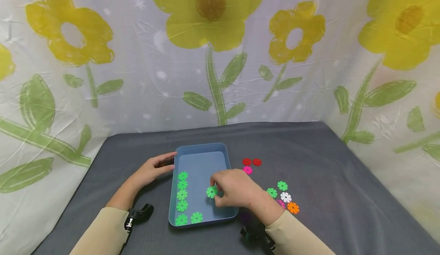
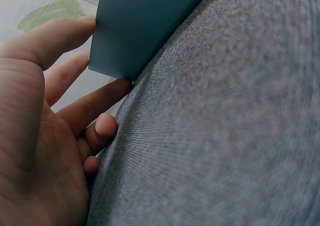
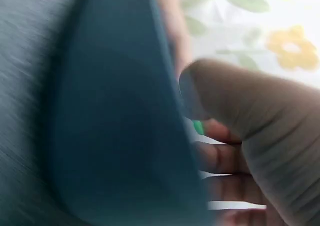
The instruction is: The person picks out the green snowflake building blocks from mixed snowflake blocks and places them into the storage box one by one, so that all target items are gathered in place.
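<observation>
the rectangular light-blue plastic tray (image 1: 201,158) looks smooth and matt, with only a soft sheen on its rim. the flat green notched plastic disc (image 1: 211,191) pinched in the right hand (image 1: 233,192) is smooth and slightly glossy, like the other green plastic discs (image 1: 181,195) in the tray and the loose red, pink, white and orange plastic discs (image 1: 285,197) beside it. the dark grey cloth table cover (image 1: 309,163) is matt with a fine ribbed knit, rough-looking in the left wrist view. the flower-printed backdrop sheet (image 1: 144,75) is thin, creased and faintly shiny. the beige sleeves (image 1: 103,232) are soft matt cloth.
</observation>
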Tool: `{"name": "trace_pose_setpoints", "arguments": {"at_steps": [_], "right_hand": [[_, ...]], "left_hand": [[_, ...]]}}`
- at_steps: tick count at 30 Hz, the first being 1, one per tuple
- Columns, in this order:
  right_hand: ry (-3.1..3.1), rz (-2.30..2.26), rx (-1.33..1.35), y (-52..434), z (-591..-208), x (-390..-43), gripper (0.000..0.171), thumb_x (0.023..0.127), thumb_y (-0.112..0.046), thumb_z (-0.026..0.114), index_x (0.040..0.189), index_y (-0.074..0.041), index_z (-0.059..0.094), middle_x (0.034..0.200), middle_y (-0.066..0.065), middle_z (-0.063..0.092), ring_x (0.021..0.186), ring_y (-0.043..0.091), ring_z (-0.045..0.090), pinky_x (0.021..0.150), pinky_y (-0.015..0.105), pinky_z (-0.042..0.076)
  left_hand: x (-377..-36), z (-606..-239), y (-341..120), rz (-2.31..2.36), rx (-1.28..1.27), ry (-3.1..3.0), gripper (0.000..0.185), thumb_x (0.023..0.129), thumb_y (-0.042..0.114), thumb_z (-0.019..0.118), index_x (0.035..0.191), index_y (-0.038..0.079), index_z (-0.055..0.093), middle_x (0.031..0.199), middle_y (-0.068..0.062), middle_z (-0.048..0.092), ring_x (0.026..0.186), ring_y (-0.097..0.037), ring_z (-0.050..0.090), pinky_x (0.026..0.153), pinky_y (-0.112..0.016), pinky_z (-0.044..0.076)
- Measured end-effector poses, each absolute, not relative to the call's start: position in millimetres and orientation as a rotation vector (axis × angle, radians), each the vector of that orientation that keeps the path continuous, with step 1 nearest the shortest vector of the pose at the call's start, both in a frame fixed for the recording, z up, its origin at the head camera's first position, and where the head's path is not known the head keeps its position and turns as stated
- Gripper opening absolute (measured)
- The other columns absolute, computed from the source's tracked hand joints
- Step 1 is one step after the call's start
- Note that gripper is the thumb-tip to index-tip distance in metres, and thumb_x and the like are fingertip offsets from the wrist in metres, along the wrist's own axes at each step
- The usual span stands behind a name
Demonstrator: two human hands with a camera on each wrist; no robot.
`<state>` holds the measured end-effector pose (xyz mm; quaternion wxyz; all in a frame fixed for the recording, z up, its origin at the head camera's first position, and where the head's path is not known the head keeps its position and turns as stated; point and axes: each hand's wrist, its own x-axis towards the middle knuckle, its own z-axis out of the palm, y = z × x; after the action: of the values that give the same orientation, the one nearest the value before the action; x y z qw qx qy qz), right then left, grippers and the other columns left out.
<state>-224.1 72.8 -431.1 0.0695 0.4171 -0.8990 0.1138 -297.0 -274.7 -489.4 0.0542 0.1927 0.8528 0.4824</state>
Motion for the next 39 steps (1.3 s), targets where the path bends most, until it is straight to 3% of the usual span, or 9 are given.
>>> {"name": "trace_pose_setpoints", "arguments": {"at_steps": [8,12,17,22,26,30,35,39], "right_hand": [[-2.64,0.143,1.288,43,-457,-214,0.021,0.082,-0.027,0.08,0.1,-0.019,0.074,0.081,-0.015,0.059,0.07,0.002,0.052,0.066,0.027,0.041],[-2.652,0.258,1.359,35,-459,-209,0.019,0.091,-0.017,0.075,0.11,-0.018,0.078,0.092,-0.01,0.066,0.078,0.003,0.059,0.068,0.024,0.045],[-2.744,0.453,1.423,40,-447,-210,0.029,0.098,-0.008,0.066,0.125,-0.015,0.074,0.108,-0.007,0.07,0.092,0.002,0.063,0.08,0.021,0.05],[-2.781,0.634,1.341,66,-426,-223,0.026,0.099,-0.008,0.064,0.124,-0.011,0.073,0.105,-0.004,0.069,0.078,0.003,0.057,0.073,0.022,0.048],[-2.873,0.76,1.166,99,-411,-238,0.023,0.098,-0.009,0.067,0.12,-0.008,0.074,0.098,-0.003,0.066,0.074,0.007,0.054,0.072,0.028,0.048],[-3.145,0.799,0.804,138,-403,-249,0.026,0.09,-0.012,0.077,0.114,-0.004,0.072,0.095,-0.001,0.066,0.08,0.014,0.058,0.075,0.036,0.05],[-3.453,0.546,0.267,177,-405,-253,0.031,0.074,-0.015,0.092,0.092,0.0,0.071,0.086,0.005,0.066,0.074,0.021,0.057,0.068,0.038,0.05],[-3.538,0.447,0.131,187,-410,-255,0.032,0.07,-0.014,0.094,0.085,0.001,0.07,0.081,0.007,0.063,0.07,0.024,0.057,0.066,0.038,0.051]], "left_hand": [[-297,-489,-275,1.46,0.572,2.6,0.059,0.101,0.03,0.069,0.154,0.014,0.05,0.153,-0.017,0.048,0.139,-0.039,0.045,0.104,-0.058,0.042],[-296,-489,-275,1.46,0.577,2.587,0.059,0.102,0.03,0.068,0.154,0.013,0.049,0.154,-0.018,0.047,0.139,-0.039,0.046,0.104,-0.057,0.042],[-296,-488,-275,1.457,0.575,2.59,0.059,0.102,0.031,0.068,0.154,0.013,0.049,0.154,-0.018,0.047,0.138,-0.039,0.046,0.103,-0.057,0.043],[-296,-488,-275,1.444,0.569,2.611,0.059,0.101,0.032,0.068,0.154,0.013,0.049,0.153,-0.018,0.048,0.138,-0.04,0.046,0.105,-0.059,0.041],[-296,-489,-273,1.462,0.58,2.6,0.06,0.101,0.031,0.068,0.154,0.011,0.048,0.153,-0.019,0.048,0.138,-0.04,0.047,0.104,-0.057,0.042],[-296,-489,-273,1.48,0.584,2.579,0.061,0.101,0.03,0.068,0.155,0.01,0.047,0.153,-0.019,0.048,0.138,-0.039,0.047,0.103,-0.054,0.044],[-295,-488,-273,1.471,0.589,2.58,0.061,0.102,0.03,0.068,0.155,0.009,0.046,0.154,-0.019,0.047,0.138,-0.039,0.046,0.102,-0.046,0.046],[-294,-487,-274,1.47,0.579,2.576,0.061,0.102,0.03,0.067,0.156,0.011,0.046,0.155,-0.019,0.046,0.138,-0.039,0.046,0.101,-0.044,0.047]]}}
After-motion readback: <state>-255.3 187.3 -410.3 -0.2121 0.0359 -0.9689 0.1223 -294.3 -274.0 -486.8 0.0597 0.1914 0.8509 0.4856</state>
